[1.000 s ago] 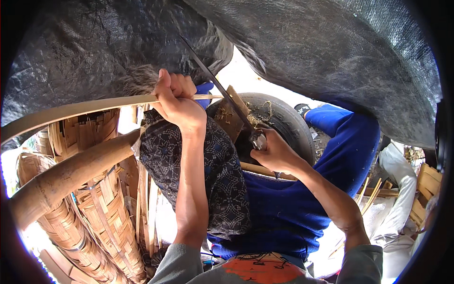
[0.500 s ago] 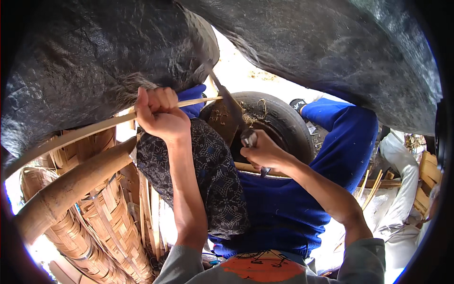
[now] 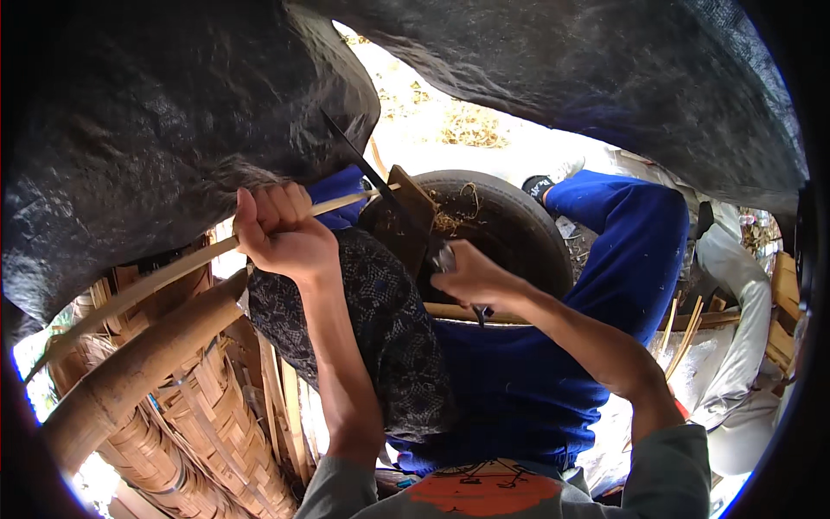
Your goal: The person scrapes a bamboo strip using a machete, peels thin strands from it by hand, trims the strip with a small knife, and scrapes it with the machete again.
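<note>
My left hand [image 3: 285, 227] is closed around a long pale bamboo strip [image 3: 156, 281]. The strip runs from the lower left, through my fist, to a thin end over the upright wooden board [image 3: 415, 197]. In my right hand [image 3: 480, 278] is the handle of a long knife [image 3: 361, 164] with a dark blade. Its blade slants up to the left and crosses the strip near that thin end; whether its edge touches the strip I cannot tell. A dark patterned cloth [image 3: 363, 320] covers my left thigh below the left wrist.
Beyond my right hand lies a tyre [image 3: 540, 225] with shavings in it. A thick bamboo pole [image 3: 143, 368] and woven bamboo rolls [image 3: 216, 424] stand at the left. Black plastic sheeting [image 3: 588, 69] hangs across the top. Thin sticks [image 3: 683, 337] and pale sacking [image 3: 735, 268] lie at the right.
The knife blade has swung to lean further left, and my right hand has shifted slightly left. My left hand, still gripping the bamboo strip, sits a little lower and further left.
</note>
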A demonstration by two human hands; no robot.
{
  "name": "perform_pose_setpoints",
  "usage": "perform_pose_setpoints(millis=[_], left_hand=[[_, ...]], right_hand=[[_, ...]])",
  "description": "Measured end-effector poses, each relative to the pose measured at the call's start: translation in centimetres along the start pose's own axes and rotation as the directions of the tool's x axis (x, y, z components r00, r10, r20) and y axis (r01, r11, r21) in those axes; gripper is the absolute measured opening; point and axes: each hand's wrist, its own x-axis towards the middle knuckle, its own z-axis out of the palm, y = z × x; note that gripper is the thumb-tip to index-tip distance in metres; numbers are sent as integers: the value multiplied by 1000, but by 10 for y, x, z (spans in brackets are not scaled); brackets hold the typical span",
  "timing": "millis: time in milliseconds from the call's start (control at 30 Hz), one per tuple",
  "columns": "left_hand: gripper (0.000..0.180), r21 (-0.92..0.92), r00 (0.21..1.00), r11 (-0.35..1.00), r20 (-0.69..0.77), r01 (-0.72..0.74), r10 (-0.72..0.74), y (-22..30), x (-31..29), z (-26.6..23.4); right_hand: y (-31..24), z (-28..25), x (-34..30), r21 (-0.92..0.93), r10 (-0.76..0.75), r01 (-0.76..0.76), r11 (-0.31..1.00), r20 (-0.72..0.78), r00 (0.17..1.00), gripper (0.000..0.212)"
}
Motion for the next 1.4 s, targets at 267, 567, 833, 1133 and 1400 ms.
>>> perform_pose_setpoints(millis=[267, 567, 833, 1133, 1400], left_hand=[[47, 77, 994, 996, -106, 45, -37, -3, 7, 27], [47, 66, 996, 996, -66, 59, -55, 3, 7, 21], [48, 69, 991, 996, -125, 55, -46, 4, 5, 19], [47, 64, 988, 997, -155, 38, -28, -1, 7, 15], [47, 190, 994, 982, -108, -10, 31, 1, 15, 29]], right_hand=[[-4, 4, -2, 42, 118, -117, 992, -31, 992, 9], [-6, 4, -6, 7, -340, 344, 939, -131, 931, 11], [-22, -1, -10, -85, -209, 201, 976, -112, 971, 10], [-9, -12, 6, -99, 109, -111, 989, -28, 994, 14], [-30, -6, -8, -43, 51, -56, 997, -99, 994, 22]])
